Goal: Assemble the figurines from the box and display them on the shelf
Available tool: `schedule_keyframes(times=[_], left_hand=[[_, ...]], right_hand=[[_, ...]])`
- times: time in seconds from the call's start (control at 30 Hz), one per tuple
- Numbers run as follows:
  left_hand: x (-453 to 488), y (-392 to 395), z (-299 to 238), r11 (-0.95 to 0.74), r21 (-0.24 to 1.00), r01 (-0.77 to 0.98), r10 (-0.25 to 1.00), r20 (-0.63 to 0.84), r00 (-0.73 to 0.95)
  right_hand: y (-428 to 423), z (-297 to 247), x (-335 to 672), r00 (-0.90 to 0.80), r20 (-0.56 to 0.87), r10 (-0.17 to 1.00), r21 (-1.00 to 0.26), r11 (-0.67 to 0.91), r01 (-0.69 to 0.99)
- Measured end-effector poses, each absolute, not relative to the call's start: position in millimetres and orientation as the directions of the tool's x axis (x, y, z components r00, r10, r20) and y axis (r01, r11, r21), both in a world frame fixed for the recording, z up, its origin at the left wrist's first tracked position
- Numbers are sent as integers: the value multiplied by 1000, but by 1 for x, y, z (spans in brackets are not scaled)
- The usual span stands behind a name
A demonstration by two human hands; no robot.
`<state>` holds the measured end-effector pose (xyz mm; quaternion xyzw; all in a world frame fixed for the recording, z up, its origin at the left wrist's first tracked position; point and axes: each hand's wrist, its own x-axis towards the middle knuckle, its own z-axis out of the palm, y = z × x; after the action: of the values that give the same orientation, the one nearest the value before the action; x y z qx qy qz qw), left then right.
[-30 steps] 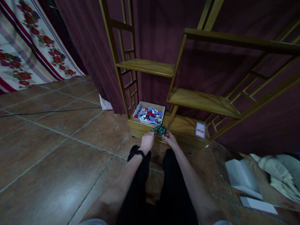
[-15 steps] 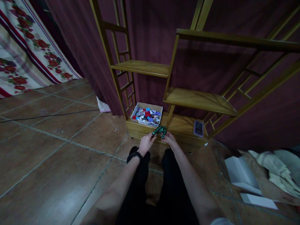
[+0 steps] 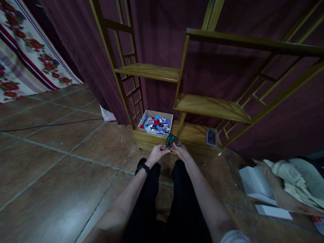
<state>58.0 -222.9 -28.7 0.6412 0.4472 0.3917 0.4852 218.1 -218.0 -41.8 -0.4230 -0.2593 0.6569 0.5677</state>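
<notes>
Between my two hands is a dark green, shiny, curved item [image 3: 171, 139], bent into an arch; it is too small and dim to name its kind. My left hand [image 3: 159, 153] is closed at its lower left end, with a dark band on that wrist. From the other side my right hand [image 3: 180, 150] grips its lower right part, fingers partly behind it. Just beyond the hands, an open cardboard box [image 3: 170, 118] stands on the low shelf base, full of small red, blue, purple and white pieces.
A wooden shelf unit [image 3: 149, 71] rises ahead against a dark red curtain [image 3: 157, 40]. A dark rectangular object [image 3: 211, 137] lies on its base at right. White box pieces [image 3: 273, 212] and pale cloth [image 3: 291, 182] lie right on the tiled floor; a black cable [image 3: 50, 125] runs left.
The green item has turned and bent into a tighter, more upright arch. My hands have come slightly closer together under it. The whole view has shifted a little.
</notes>
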Motion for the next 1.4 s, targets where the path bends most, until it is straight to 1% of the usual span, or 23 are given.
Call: schedule_keyframes(times=[0.07, 0.27, 0.43, 0.63, 0.8, 0.87, 0.97, 1.03, 1.13, 1.27, 1.4], left_hand=[[60, -227, -27, -144, 964, 224, 958, 79, 277], [63, -237, -15, -204, 889, 410, 968, 119, 221], [59, -237, -10, -238, 821, 519, 968, 159, 192], [59, -238, -7, -246, 746, 619, 969, 169, 181], [59, -239, -7, -252, 658, 710, 967, 199, 159], [59, -238, -7, -252, 626, 738, 966, 204, 156], [59, -239, -5, -247, 573, 781, 967, 202, 158], [60, -241, -3, -264, 532, 805, 961, 213, 175], [62, -244, -1, -345, 466, 815, 933, 265, 243], [63, -248, -1, -468, 382, 797, 872, 349, 344], [63, -251, -1, -546, 320, 774, 821, 386, 419]], right_hand=[[-219, -41, 218, -6, -270, 963, -817, -232, -529], [-219, -36, 219, 18, -318, 948, -767, -246, -592], [-220, -28, 220, -77, -380, 922, -689, -338, -642], [-222, -23, 219, -90, -358, 929, -711, -334, -618], [-223, -22, 220, -138, -371, 918, -692, -372, -619], [-223, -24, 221, -125, -359, 925, -695, -354, -626], [-223, -29, 221, -75, -319, 945, -698, -287, -656], [-222, -32, 221, -44, -295, 955, -686, -243, -686], [-220, -35, 221, -20, -292, 956, -657, -216, -722], [-218, -35, 224, -8, -331, 944, -618, -223, -754], [-219, -33, 227, 40, -383, 923, -593, -212, -777]])
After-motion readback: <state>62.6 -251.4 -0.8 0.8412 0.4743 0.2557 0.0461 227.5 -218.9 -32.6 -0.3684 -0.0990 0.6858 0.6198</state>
